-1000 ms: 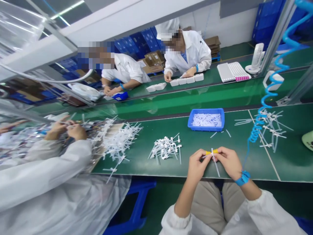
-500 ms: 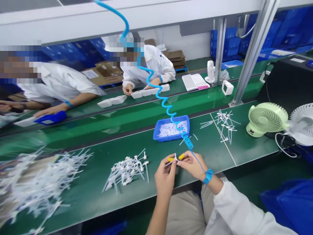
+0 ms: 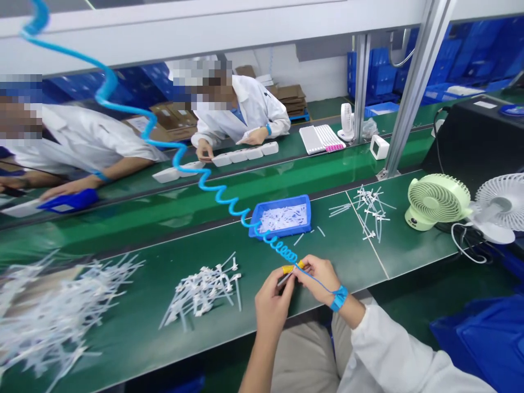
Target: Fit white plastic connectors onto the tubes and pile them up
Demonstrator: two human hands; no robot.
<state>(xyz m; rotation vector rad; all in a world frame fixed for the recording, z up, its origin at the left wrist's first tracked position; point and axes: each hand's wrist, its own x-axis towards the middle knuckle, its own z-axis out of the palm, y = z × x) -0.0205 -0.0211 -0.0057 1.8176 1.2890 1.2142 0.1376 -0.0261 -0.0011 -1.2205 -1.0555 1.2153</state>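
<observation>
My left hand (image 3: 271, 300) is closed in a pinch on a thin translucent white strip (image 3: 284, 280), at the near edge of the green bench. Pressed close against it, my right hand (image 3: 321, 279) has its fingertips pinched at the end of the strip; they hide what is between them. Yellow finger covers sit on both hands. Round my right wrist is a blue strap (image 3: 339, 298) with a coiled blue cord (image 3: 231, 203). Left of my hands lies a pile of similar strips with small white ends (image 3: 204, 292). Beyond them stands a blue tray (image 3: 282, 233) of small white pieces.
A larger heap of strips (image 3: 69, 311) covers the left of the bench. More strips (image 3: 372, 210) lie at right, near a green fan (image 3: 438, 202) and a white fan (image 3: 501, 202). Two co-workers sit across, one handling white blocks (image 3: 245, 154). A metal post (image 3: 413, 93) rises behind.
My view has shifted slightly, so most things appear further left. My two hands have drawn closer together on the strip, and the coiled cord has swung left.
</observation>
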